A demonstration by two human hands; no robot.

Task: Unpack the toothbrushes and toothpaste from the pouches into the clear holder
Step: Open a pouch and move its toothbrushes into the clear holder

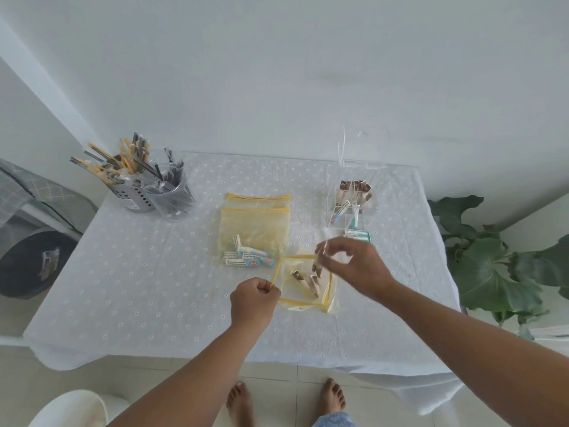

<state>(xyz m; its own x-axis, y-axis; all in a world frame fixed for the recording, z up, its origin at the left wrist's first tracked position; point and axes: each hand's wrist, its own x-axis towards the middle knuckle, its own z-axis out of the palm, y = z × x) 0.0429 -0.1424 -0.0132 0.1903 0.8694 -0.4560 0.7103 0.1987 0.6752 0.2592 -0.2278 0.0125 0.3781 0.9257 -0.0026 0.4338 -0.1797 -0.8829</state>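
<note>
Both hands hold the yellow-edged pouch (pixel 308 285) open on the table (pixel 154 272): my left hand (pixel 254 298) pinches its near rim, my right hand (pixel 354 266) pinches the far rim. Wrapped toothbrushes (pixel 311 282) lie inside. Beyond it stands the clear holder (pixel 351 204).

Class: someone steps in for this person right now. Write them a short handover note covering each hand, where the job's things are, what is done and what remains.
Left hand pinches the near rim of the open yellow pouch.
Right hand pinches its far rim; together they hold its mouth wide.
Wrapped toothbrushes lie inside it.
Clear holder, far right, already has toothbrushes and toothpaste standing in it; one toothpaste box lies in front of it.
Second pouch, centre, holds toothpaste tubes.
Left: empty both pouches into the holder.
</note>
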